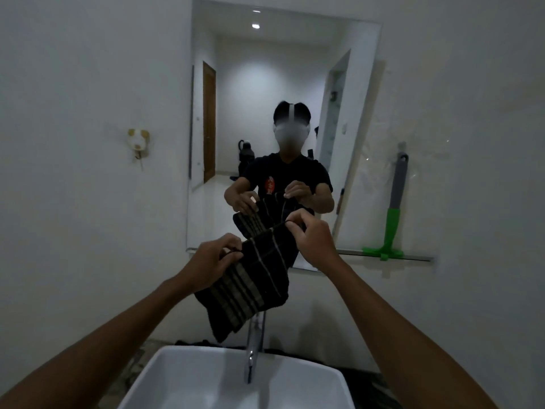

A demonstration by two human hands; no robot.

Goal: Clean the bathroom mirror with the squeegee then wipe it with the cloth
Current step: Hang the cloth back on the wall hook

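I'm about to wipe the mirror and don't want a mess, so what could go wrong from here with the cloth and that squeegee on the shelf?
1. The cloth, pinched at its top corners by the left hand and right hand, hangs down near the faucet; it may snag or dip toward the sink.
2. The squeegee stands on the narrow glass shelf just right of the mirror; a wide wipe might knock it off.
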